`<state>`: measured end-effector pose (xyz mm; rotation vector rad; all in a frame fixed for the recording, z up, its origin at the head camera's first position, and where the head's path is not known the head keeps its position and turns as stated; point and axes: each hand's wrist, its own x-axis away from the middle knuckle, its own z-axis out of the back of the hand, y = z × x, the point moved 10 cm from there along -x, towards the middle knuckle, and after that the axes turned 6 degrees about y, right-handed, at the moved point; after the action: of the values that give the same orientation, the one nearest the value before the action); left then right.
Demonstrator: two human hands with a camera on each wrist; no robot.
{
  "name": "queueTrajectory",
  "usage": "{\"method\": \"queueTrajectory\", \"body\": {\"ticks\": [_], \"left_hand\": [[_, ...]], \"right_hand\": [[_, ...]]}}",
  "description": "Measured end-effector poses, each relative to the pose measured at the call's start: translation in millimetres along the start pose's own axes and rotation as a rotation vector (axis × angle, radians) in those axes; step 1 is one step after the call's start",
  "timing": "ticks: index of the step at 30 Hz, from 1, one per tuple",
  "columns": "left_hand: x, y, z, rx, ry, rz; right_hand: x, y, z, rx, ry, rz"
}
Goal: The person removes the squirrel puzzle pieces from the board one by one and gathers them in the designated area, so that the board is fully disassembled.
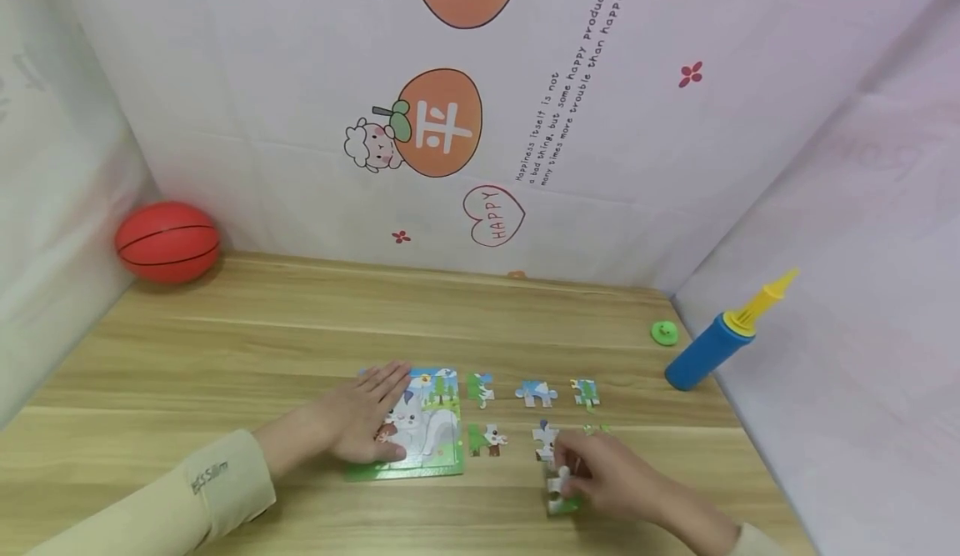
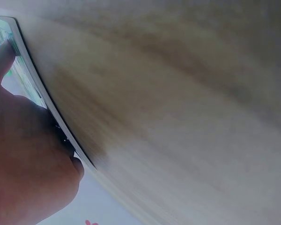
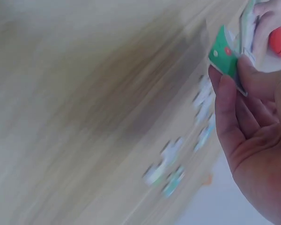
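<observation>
My left hand (image 1: 360, 423) lies flat with straight fingers across the left part of a framed jigsaw puzzle (image 1: 437, 431). A white animal with a bushy tail and a green lower border show beside the palm; the rest of the picture's left side is hidden. In the left wrist view the thumb touches the puzzle's edge. My right hand (image 1: 618, 473) pinches a jigsaw piece (image 3: 223, 54), green with small spots, between thumb and fingers. It is right of the puzzle, near the front of the loose pieces. Just beyond the fingers lies a partly covered jigsaw piece (image 1: 545, 435).
Several loose jigsaw pieces (image 1: 536, 393) lie in rows right of the puzzle. A blue and yellow hand pump (image 1: 708, 352) stands by the right edge, near a small green disc (image 1: 664, 333). A red ball (image 1: 168, 242) sits at the back left corner. Printed cloth walls (image 1: 300, 164) enclose the table.
</observation>
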<state>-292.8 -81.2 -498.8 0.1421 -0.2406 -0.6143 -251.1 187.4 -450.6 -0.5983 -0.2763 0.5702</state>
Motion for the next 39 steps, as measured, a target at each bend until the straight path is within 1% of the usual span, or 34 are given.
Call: {"method": "queueTrajectory", "body": {"ticks": [2,6,9,11,16,18,20,24,28,39], "left_hand": [[-1.0,0.0,0.5,0.001,0.001,-0.002],[-2.9,0.1,-0.3,-0.005,0.010,-0.015],[-3.3,0.2,-0.7,-0.010,0.015,-0.022],[-2.8,-0.2,-1.4,-0.010,0.019,-0.020],[-3.8,-0.9,-1.6,-0.007,0.027,-0.016],[-4.7,-0.7,-2.0,-0.003,0.024,-0.014],[-5.1,-0.2,-2.3,-0.001,0.019,-0.011],[-3.6,1.1,-2.5,0.000,0.010,-0.008],[-2.4,1.6,-2.1,-0.008,0.006,-0.004],[-2.0,4.1,1.6,-0.042,0.028,-0.008]], "right_hand": [[10.8,13.1,2.1,-0.013,-0.029,-0.042],[32.4,40.1,4.8,-0.034,-0.062,-0.112],[45.6,54.8,5.2,-0.052,-0.071,-0.133],[50.8,60.6,5.7,-0.039,-0.074,-0.133],[53.9,64.4,9.4,0.078,-0.036,-0.090],[53.1,64.0,8.9,0.103,-0.032,-0.071],[52.3,64.6,6.5,0.105,-0.044,-0.070],[51.5,66.4,2.3,0.102,-0.070,-0.098],[51.8,67.0,0.5,0.133,-0.071,-0.120],[56.2,58.8,1.7,0.248,-0.045,-0.112]]}}
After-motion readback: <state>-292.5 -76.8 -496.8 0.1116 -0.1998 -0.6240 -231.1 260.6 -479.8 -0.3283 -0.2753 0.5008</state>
